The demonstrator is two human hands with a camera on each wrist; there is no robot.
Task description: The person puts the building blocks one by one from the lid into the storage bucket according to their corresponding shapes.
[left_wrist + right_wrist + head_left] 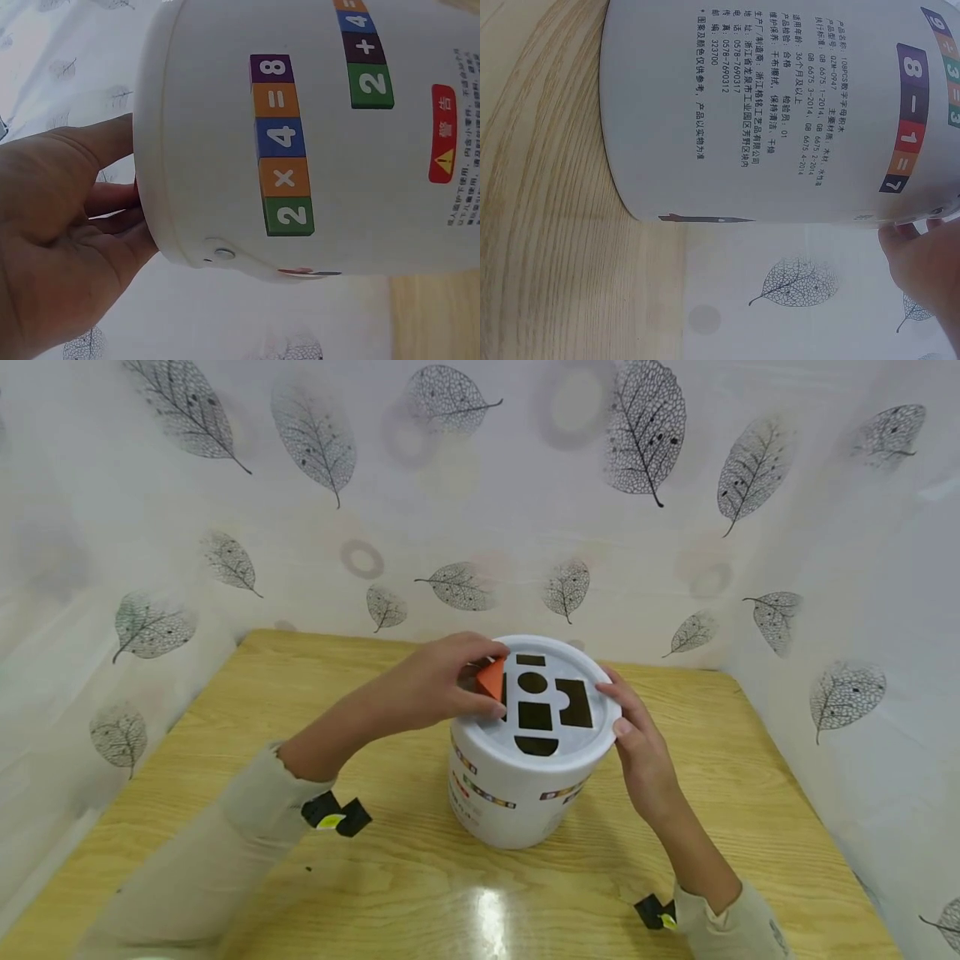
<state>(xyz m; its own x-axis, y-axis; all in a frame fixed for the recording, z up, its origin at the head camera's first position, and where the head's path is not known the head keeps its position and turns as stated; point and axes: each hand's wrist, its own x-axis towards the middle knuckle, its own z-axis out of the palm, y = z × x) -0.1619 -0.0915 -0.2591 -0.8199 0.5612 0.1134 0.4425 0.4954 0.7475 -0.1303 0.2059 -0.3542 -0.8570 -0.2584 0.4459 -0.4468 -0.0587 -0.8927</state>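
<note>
A white bucket (517, 810) with printed sums on its side stands upright on the table. Its white lid (487, 739) has several dark cut-out holes of different shapes. My left hand (427, 689) pinches an orange triangular block (491, 678) between thumb and fingers over a hole at the lid's left side; how deep the block sits is hidden. My right hand (643, 747) grips the lid's right rim, thumb and fingers on its edge. In the left wrist view, the left hand (60, 240) is at the rim, its fingertips hidden behind it.
The wooden table (360, 877) carries the bucket near its middle. Behind and at both sides hangs a pale sheet (495, 510) printed with grey leaves. A bucket handle joint (223, 253) shows under the rim in the left wrist view.
</note>
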